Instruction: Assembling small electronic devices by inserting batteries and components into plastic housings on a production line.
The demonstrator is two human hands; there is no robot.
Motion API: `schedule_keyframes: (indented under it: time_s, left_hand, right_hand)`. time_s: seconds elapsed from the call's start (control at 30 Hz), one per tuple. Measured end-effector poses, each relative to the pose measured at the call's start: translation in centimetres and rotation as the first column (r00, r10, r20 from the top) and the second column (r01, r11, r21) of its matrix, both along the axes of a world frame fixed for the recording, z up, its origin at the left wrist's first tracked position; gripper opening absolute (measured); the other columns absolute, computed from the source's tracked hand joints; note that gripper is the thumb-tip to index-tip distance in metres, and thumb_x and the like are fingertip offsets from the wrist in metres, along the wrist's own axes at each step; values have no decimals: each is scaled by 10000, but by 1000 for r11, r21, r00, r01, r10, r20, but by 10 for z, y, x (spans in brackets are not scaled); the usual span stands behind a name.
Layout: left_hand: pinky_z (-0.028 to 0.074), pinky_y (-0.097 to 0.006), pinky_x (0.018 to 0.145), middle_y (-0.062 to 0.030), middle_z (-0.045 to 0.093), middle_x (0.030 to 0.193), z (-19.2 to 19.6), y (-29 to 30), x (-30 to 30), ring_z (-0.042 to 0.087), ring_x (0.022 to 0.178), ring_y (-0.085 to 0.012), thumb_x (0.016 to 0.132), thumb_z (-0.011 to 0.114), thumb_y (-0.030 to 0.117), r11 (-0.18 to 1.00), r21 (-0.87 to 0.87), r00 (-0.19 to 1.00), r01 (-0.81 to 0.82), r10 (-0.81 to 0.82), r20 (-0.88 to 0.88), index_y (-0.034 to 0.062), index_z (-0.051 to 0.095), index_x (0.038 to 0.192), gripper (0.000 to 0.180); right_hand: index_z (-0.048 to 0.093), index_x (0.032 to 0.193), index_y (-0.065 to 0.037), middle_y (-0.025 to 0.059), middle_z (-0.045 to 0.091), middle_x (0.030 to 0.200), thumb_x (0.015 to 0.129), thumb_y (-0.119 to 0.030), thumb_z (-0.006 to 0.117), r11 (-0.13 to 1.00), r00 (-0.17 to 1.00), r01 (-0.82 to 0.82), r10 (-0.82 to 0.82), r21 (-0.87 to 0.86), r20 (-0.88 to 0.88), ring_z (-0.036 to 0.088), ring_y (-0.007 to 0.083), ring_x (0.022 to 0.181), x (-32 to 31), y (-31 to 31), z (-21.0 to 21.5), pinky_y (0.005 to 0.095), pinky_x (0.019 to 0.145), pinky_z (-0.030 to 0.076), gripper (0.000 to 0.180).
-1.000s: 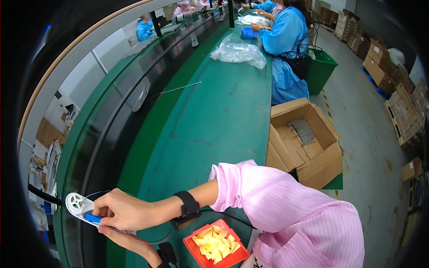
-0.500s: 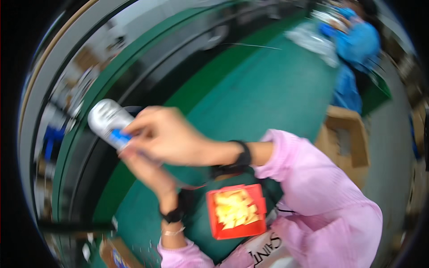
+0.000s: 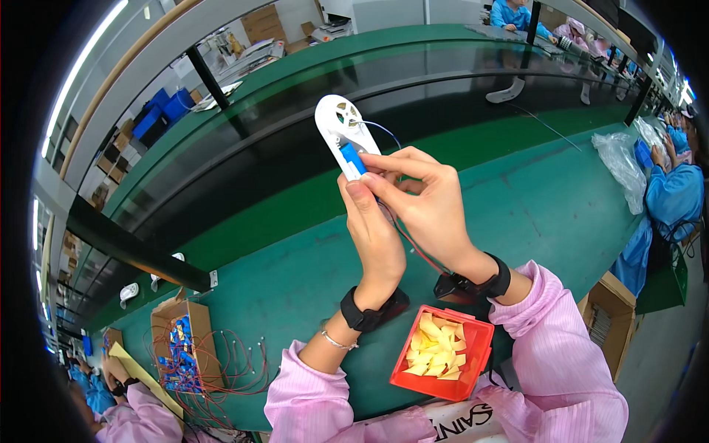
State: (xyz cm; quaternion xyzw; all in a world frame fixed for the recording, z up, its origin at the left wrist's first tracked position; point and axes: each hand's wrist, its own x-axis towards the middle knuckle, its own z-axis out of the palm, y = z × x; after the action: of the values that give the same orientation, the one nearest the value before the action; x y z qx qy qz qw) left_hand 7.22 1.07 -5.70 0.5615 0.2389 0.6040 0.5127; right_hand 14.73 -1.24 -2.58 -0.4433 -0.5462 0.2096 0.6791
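Up at the middle of the view I hold a white oblong plastic shell (image 3: 325, 119), rounded at its far end, with a round slotted part and a thin wire inside. My left hand (image 3: 375, 240) grips its near end from below, fingers closed. A blue cylindrical battery (image 3: 351, 158) lies in the shell's hollow, and my right hand (image 3: 432, 199) pinches its near end between thumb and fingers. Red and dark wires (image 3: 417, 251) trail down from there past my right wrist. Part of the battery is hidden behind my fingertips.
A red box (image 3: 484, 341) of yellow paper pieces sits close in front of me. Left of it stands a cardboard box (image 3: 209, 343) of blue batteries with spilling wires. A black conveyor belt (image 3: 273, 140) runs beyond the green bench (image 3: 509, 184). Co-workers sit at both sides.
The view has swung and become sharp. The white shell and both hands now appear further right and higher in it. The shell's open inside shows, and the box of batteries has come into view.
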Motion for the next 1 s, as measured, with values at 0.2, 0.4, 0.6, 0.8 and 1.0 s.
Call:
schedule_keyframes:
  time_s: [0.2, 0.4, 0.6, 0.8, 1.0]
  left_hand:
    - [488, -239, 674, -73, 621, 939, 9, -3, 10, 601, 789, -97, 1048, 225, 509, 993, -7, 979, -118, 117, 164, 22, 481, 1227, 579]
    - [505, -258, 492, -104, 626, 743, 21, 8, -19, 611, 522, -169, 1016, 194, 591, 944, -138, 952, 300, -287, 111, 9, 529, 1080, 675]
    - [461, -252, 410, -122, 604, 857, 30, -17, -15, 581, 486, -163, 1019, 420, 341, 962, -17, 962, 273, -273, -14, 23, 405, 1198, 365]
    - [456, -221, 487, -83, 596, 971, 22, -8, -18, 584, 594, -110, 1012, 475, 287, 986, 32, 982, 163, -159, -103, -11, 444, 1243, 379]
    - [431, -215, 523, -31, 572, 869, 23, 13, -13, 562, 679, -78, 982, 526, 314, 979, 100, 961, -178, 195, -197, 20, 548, 1141, 335]
  right_hand:
    - [692, 1117, 24, 72, 594, 985, 890, -17, 654, 997, 995, -79, 78, 12, 60, 605, 79, 738, 3, -6, 12, 220, 642, 506, 234]
    - [349, 1395, 25, 165, 462, 1219, 939, -240, 648, 995, 986, 58, -70, 83, 152, 539, 198, 1024, 30, 0, 24, 320, 806, 500, 606]
    - [293, 1378, 0, 169, 660, 1082, 919, -149, 668, 843, 813, -536, 529, 43, -245, 662, 229, 1005, 33, 9, 28, 357, 827, 562, 611]
    - [369, 1245, -10, 182, 670, 1047, 899, -65, 669, 882, 808, -450, 468, 139, -356, 679, 236, 953, 22, 6, 25, 372, 810, 568, 461]
    - [469, 1199, 3, 108, 588, 1134, 843, -106, 747, 927, 930, -342, 358, 155, -84, 588, 118, 951, 37, 47, 15, 300, 834, 510, 464]
